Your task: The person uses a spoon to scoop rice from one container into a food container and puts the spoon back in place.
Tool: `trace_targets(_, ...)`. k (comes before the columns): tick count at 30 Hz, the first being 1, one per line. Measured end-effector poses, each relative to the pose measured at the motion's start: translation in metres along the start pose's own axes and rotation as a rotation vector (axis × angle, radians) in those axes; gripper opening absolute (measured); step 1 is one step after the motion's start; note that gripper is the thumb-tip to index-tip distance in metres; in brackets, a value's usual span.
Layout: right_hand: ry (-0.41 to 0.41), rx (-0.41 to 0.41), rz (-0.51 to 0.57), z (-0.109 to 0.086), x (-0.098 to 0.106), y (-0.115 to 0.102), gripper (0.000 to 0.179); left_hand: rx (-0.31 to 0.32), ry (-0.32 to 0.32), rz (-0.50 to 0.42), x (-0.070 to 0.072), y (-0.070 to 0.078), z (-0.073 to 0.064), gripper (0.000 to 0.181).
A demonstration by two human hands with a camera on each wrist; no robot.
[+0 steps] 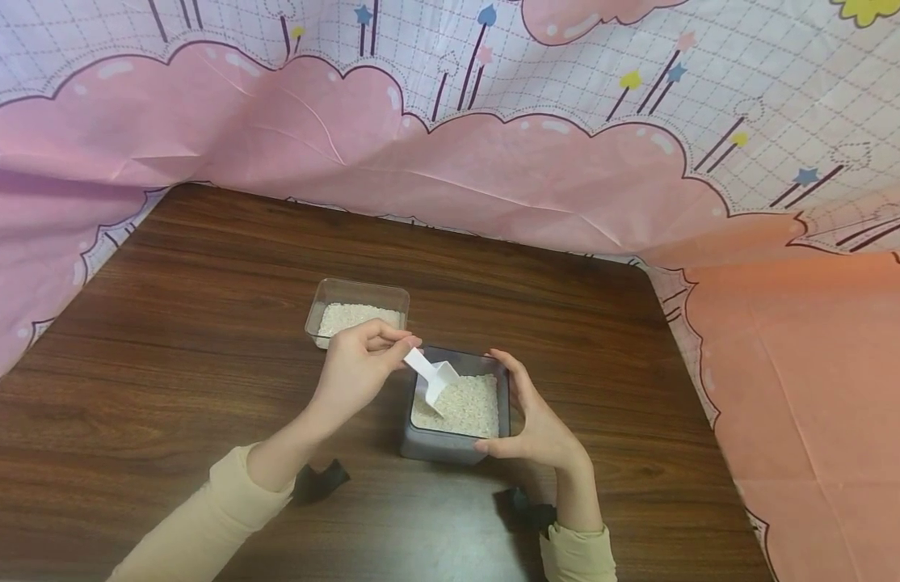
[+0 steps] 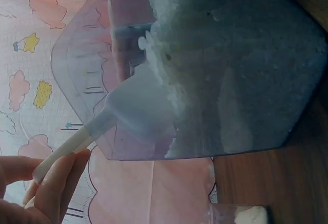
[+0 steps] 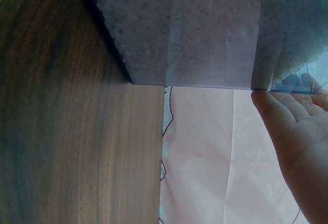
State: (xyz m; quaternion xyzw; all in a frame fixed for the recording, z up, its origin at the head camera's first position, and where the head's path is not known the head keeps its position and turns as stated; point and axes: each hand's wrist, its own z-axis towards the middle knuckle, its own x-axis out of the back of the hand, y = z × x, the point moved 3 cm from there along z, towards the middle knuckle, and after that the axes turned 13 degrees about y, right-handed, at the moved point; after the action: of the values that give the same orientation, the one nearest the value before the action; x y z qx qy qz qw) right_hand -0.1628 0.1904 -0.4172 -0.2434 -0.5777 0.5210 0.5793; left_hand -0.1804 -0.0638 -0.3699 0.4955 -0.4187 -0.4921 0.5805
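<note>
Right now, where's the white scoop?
In the head view, the scoop slants from the left into the gray container, against the rice, held by the left grip.

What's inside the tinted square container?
Pale grains, with the head of the white scoop against them; the left hand pinches its handle. The grains hide the container's floor and anything buried deeper.
</note>
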Motion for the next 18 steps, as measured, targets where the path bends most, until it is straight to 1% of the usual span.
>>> trace_targets(2, -0.001, -0.004, -0.004, 0.0, 0.0, 0.0, 0.113, 0.034, -0.001, -0.025, 0.001, -0.002, 0.001, 0.009)
trace_targets(4, 0.0, -0.006, -0.006, -0.001, 0.0, 0.0, 0.114, 0.052, 0.001, -0.059, 0.001, -0.003, 0.001, 0.01)
trace_targets(9, 0.0, -0.008, 0.003, -0.001, 0.0, 0.0, 0.114, 0.131, 0.034, -0.136, 0.001, -0.009, 0.001, 0.012)
trace_targets(12, -0.001, -0.009, 0.011, -0.001, 0.0, -0.001, 0.114, 0.187, 0.059, -0.207, 0.001, -0.014, 0.002, 0.013)
trace_targets(15, -0.001, -0.01, 0.015, -0.001, 0.0, -0.001, 0.112, 0.219, 0.078, -0.273, 0.002, -0.018, 0.002, 0.014)
trace_targets(18, -0.001, -0.006, 0.016, -0.001, 0.0, -0.001, 0.112, 0.244, 0.092, -0.306, 0.004, -0.022, 0.003, 0.014)
